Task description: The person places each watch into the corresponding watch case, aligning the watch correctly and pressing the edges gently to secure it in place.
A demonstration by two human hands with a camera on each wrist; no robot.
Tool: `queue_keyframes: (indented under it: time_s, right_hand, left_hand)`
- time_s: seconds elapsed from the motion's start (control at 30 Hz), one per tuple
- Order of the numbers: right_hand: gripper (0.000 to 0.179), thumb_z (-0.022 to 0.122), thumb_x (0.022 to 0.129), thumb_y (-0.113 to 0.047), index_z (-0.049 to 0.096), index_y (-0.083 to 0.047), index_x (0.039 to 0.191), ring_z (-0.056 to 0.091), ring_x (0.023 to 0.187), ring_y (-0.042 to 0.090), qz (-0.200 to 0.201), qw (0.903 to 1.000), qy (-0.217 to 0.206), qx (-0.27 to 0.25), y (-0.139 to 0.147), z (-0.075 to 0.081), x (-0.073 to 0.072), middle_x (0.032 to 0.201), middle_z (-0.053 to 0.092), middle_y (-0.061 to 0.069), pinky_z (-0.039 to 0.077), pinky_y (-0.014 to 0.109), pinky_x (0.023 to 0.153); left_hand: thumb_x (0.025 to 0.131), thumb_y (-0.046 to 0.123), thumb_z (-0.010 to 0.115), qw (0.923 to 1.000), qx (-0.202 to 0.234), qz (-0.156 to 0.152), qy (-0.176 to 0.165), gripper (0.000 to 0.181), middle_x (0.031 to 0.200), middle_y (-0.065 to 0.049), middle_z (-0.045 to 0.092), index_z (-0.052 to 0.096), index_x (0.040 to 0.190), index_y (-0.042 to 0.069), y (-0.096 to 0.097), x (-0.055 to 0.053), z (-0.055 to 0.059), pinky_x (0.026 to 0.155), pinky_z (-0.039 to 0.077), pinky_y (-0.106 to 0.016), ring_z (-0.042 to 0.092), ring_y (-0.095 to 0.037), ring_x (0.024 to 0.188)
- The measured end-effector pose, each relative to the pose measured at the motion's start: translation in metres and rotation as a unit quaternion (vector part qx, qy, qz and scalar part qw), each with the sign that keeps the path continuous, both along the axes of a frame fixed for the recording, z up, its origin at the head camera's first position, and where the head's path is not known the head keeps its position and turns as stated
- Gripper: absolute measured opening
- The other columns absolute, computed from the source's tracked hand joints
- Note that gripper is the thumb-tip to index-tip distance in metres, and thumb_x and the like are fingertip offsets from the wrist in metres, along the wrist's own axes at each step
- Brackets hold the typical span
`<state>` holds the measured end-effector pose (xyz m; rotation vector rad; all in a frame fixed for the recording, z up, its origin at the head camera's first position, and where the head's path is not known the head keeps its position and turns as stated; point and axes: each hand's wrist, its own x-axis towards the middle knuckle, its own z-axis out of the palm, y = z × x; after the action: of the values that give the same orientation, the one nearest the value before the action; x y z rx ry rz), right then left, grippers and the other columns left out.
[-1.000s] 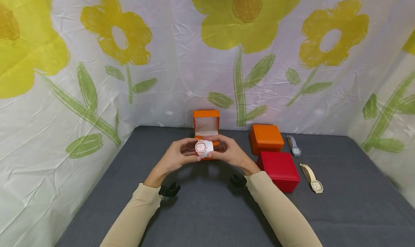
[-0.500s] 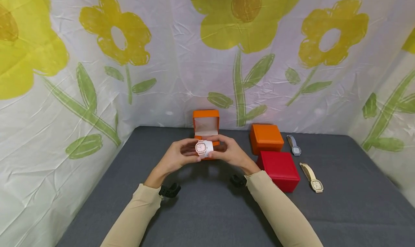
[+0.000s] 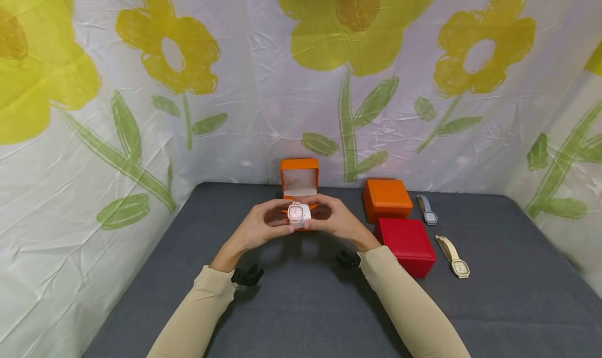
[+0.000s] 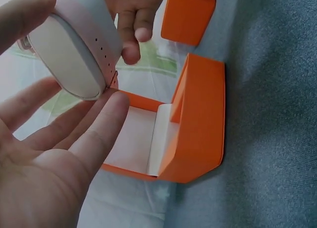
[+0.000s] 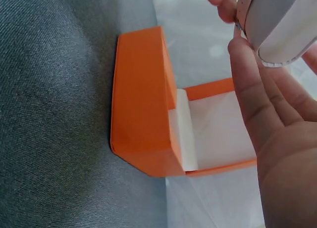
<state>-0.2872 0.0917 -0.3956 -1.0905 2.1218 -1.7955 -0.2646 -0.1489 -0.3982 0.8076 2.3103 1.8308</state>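
Note:
A pink watch (image 3: 296, 212) with a squarish face is wrapped around a white watch cushion (image 4: 64, 55). My left hand (image 3: 256, 224) grips the left side with thumb and fingertips. From the other side my right hand (image 3: 339, 221) holds the cushion's right end, thumb in front. Both hands keep it raised just in front of an open orange watch box (image 3: 299, 164). That box has its lid upright and a pale lining; the hands hide most of its base in the head view. Small holes in the watch strap (image 4: 101, 52) show in the left wrist view.
A closed orange box (image 3: 387, 200) and a closed red box (image 3: 406, 247) stand to the right. Beyond them lie a blue-grey watch (image 3: 427, 210) and a cream-gold watch (image 3: 453, 258). A flowered curtain (image 3: 263, 96) hangs behind the dark grey table (image 3: 291, 311).
The watch face has shifted slightly right on the cushion between the hands and turned a little more to the front. Both hands keep their hold, with only small finger movement.

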Motion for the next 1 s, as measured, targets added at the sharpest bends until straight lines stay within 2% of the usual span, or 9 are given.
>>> queue_keyframes:
  time_s: [0.1, 0.23, 0.3, 0.43, 0.57, 0.77, 0.87, 1.0]
  right_hand:
    - [0.052, 0.076, 0.081, -0.006, 0.057, -0.009, 0.129, 0.062, 0.096, 0.037, -0.005, 1.0000, -0.003, 0.000, 0.000, -0.002, -0.001, 0.123, 0.059, 0.009, 0.053, 0.043, 0.084]
    - [0.051, 0.076, 0.080, -0.002, 0.056, -0.003, 0.127, 0.060, 0.097, 0.042, -0.004, 1.0000, -0.007, -0.004, -0.001, 0.008, 0.007, 0.123, 0.058, 0.015, 0.051, 0.050, 0.086]
    - [0.050, 0.076, 0.080, -0.001, 0.056, -0.001, 0.126, 0.060, 0.097, 0.043, -0.002, 1.0000, -0.008, -0.006, -0.001, 0.011, 0.009, 0.123, 0.058, 0.016, 0.051, 0.048, 0.085]
    - [0.051, 0.076, 0.079, -0.003, 0.056, -0.001, 0.126, 0.059, 0.097, 0.044, 0.003, 0.9999, -0.008, -0.006, -0.004, 0.011, 0.009, 0.123, 0.058, 0.014, 0.053, 0.043, 0.084]
    - [0.051, 0.077, 0.079, -0.003, 0.055, -0.001, 0.126, 0.059, 0.098, 0.044, 0.004, 0.9999, -0.009, -0.005, -0.006, 0.013, 0.010, 0.126, 0.057, 0.013, 0.051, 0.048, 0.086]
    - [0.054, 0.077, 0.078, -0.002, 0.054, 0.001, 0.126, 0.059, 0.100, 0.042, -0.002, 1.0000, -0.006, -0.001, -0.007, 0.014, 0.013, 0.124, 0.056, 0.016, 0.044, 0.060, 0.091]
    - [0.055, 0.077, 0.078, -0.001, 0.053, 0.001, 0.128, 0.059, 0.101, 0.043, -0.004, 1.0000, -0.006, -0.001, -0.006, 0.013, 0.013, 0.124, 0.056, 0.018, 0.043, 0.060, 0.092]
    - [0.056, 0.078, 0.078, -0.003, 0.053, 0.001, 0.128, 0.060, 0.101, 0.041, -0.016, 0.9999, -0.005, 0.001, -0.005, 0.013, 0.013, 0.124, 0.057, 0.017, 0.046, 0.056, 0.091]
  left_hand:
    - [0.080, 0.010, 0.078, 1.0000, 0.002, -0.002, 0.006, 0.061, 0.132, -0.013, 0.053, 0.052, 0.135, 0.006, 0.001, 0.002, 0.004, 0.094, 0.047, -0.048, 0.055, -0.034, 0.115]
    - [0.080, 0.011, 0.078, 0.9999, 0.001, 0.000, 0.010, 0.058, 0.131, -0.010, 0.054, 0.054, 0.133, 0.010, 0.001, 0.003, 0.005, 0.094, 0.046, -0.050, 0.055, -0.032, 0.117]
    - [0.079, 0.014, 0.079, 0.9999, 0.004, -0.001, 0.016, 0.057, 0.130, -0.008, 0.054, 0.056, 0.131, 0.013, 0.001, 0.000, 0.001, 0.093, 0.047, -0.049, 0.056, -0.030, 0.116]
    - [0.080, 0.013, 0.078, 0.9996, 0.011, -0.004, 0.025, 0.056, 0.130, -0.010, 0.053, 0.055, 0.131, 0.012, 0.001, 0.001, -0.001, 0.093, 0.048, -0.049, 0.055, -0.033, 0.116]
    - [0.081, 0.010, 0.077, 0.9994, 0.008, -0.006, 0.034, 0.056, 0.129, -0.013, 0.053, 0.054, 0.132, 0.010, 0.001, 0.001, -0.001, 0.092, 0.048, -0.048, 0.056, -0.036, 0.115]
    - [0.081, 0.005, 0.075, 0.9998, 0.008, -0.008, 0.016, 0.056, 0.131, -0.015, 0.050, 0.052, 0.132, 0.007, 0.002, 0.002, 0.000, 0.093, 0.047, -0.052, 0.054, -0.038, 0.116]
    - [0.082, 0.000, 0.073, 0.9998, 0.004, -0.012, 0.016, 0.056, 0.131, -0.019, 0.049, 0.050, 0.133, 0.002, 0.003, 0.006, 0.006, 0.093, 0.045, -0.055, 0.052, -0.041, 0.117]
    - [0.081, 0.000, 0.074, 0.9975, -0.026, 0.000, 0.065, 0.057, 0.132, -0.022, 0.046, 0.049, 0.133, -0.003, 0.007, 0.017, 0.021, 0.095, 0.042, -0.059, 0.048, -0.039, 0.118]
